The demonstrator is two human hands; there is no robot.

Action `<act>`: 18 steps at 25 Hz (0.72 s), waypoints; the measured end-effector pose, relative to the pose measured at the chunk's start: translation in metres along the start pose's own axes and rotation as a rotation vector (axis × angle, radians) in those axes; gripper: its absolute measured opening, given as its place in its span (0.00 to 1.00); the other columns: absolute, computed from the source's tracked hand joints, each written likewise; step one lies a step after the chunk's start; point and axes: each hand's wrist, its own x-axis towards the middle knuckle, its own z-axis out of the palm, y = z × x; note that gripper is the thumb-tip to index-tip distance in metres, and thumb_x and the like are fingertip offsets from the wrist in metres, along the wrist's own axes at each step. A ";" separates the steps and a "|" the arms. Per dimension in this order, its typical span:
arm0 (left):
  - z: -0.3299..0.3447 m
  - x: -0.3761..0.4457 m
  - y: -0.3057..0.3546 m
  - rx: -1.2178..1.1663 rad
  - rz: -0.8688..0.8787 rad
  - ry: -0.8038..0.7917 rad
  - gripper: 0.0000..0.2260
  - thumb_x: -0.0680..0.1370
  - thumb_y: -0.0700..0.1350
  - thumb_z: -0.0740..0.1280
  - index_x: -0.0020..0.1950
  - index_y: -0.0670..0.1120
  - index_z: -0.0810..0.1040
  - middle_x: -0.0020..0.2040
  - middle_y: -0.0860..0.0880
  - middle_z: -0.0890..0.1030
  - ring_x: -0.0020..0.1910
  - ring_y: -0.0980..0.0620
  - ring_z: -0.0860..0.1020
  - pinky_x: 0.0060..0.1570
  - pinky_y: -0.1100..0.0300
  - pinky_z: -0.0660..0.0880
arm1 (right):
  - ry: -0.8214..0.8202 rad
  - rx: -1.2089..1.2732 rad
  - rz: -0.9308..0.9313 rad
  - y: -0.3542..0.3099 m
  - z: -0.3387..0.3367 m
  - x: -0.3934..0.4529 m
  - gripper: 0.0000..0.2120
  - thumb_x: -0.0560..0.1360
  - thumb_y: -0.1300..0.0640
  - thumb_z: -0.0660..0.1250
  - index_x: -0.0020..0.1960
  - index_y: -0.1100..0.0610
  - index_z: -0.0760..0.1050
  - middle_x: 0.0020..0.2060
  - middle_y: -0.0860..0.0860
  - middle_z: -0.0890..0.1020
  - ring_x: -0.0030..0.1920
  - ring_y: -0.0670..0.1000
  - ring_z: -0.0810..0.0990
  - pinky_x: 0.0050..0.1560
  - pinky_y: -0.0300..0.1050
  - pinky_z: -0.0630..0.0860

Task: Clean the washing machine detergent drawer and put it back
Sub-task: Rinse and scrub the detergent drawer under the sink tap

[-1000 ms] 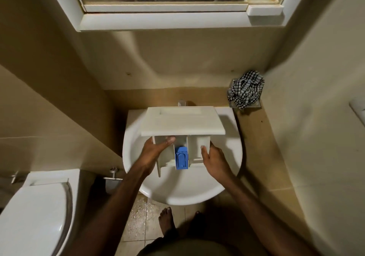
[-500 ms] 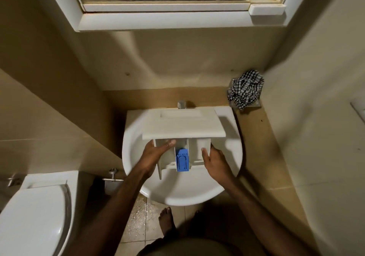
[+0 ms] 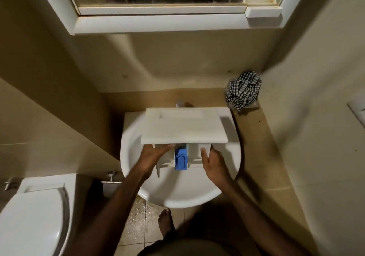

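A white detergent drawer [image 3: 183, 126] with a wide front panel hangs over the white sink [image 3: 181, 192], held between both hands. Its blue insert [image 3: 180, 160] sits in the middle compartment, facing me. My left hand [image 3: 153, 155] grips the drawer's left wall, thumb across the top edge under the panel. My right hand [image 3: 212, 162] grips the right wall, thumb lying on the right compartment. The panel hides most of the tap [image 3: 180, 104] behind it.
A black-and-white checked cloth [image 3: 244, 90] lies on a small tray on the ledge at the right. A toilet [image 3: 33, 216] stands at the lower left. A mirror cabinet [image 3: 158, 22] hangs above. Bare feet stand on wet floor tiles [image 3: 136, 224] below the basin.
The drawer has tilted and slid slightly left, so the panel now covers more of the compartments. Both hands keep their hold on its sides.
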 end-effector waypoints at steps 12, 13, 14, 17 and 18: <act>-0.003 0.000 0.006 -0.024 0.046 0.009 0.18 0.68 0.47 0.80 0.56 0.50 0.83 0.53 0.53 0.87 0.57 0.49 0.84 0.62 0.46 0.78 | 0.120 0.025 -0.041 -0.008 -0.006 0.003 0.13 0.84 0.58 0.62 0.61 0.66 0.78 0.52 0.62 0.85 0.55 0.60 0.81 0.57 0.46 0.75; 0.000 -0.005 -0.004 -0.049 -0.015 0.017 0.17 0.68 0.47 0.80 0.56 0.50 0.84 0.53 0.51 0.88 0.58 0.47 0.84 0.64 0.44 0.78 | 0.006 -0.008 0.007 0.003 0.000 0.001 0.14 0.85 0.55 0.60 0.61 0.64 0.78 0.50 0.61 0.85 0.54 0.63 0.82 0.55 0.50 0.77; 0.004 -0.007 -0.009 -0.074 -0.047 0.031 0.19 0.68 0.50 0.81 0.57 0.49 0.85 0.54 0.49 0.88 0.59 0.44 0.84 0.64 0.43 0.78 | -0.060 -0.043 0.020 0.004 0.000 0.004 0.15 0.86 0.53 0.59 0.61 0.62 0.77 0.49 0.60 0.85 0.54 0.64 0.83 0.54 0.52 0.78; 0.001 0.005 0.010 -0.084 0.040 0.054 0.19 0.70 0.48 0.79 0.59 0.49 0.84 0.57 0.48 0.87 0.59 0.44 0.84 0.63 0.41 0.78 | 0.055 -0.064 -0.080 -0.023 -0.023 0.022 0.14 0.85 0.55 0.60 0.59 0.64 0.78 0.47 0.61 0.85 0.48 0.62 0.83 0.49 0.52 0.78; -0.003 0.009 0.022 -0.067 0.092 0.056 0.14 0.72 0.44 0.77 0.57 0.50 0.84 0.55 0.51 0.87 0.58 0.48 0.84 0.61 0.46 0.79 | 0.165 -0.030 -0.152 -0.037 -0.035 0.025 0.13 0.85 0.57 0.62 0.55 0.66 0.79 0.45 0.62 0.85 0.44 0.61 0.82 0.46 0.49 0.76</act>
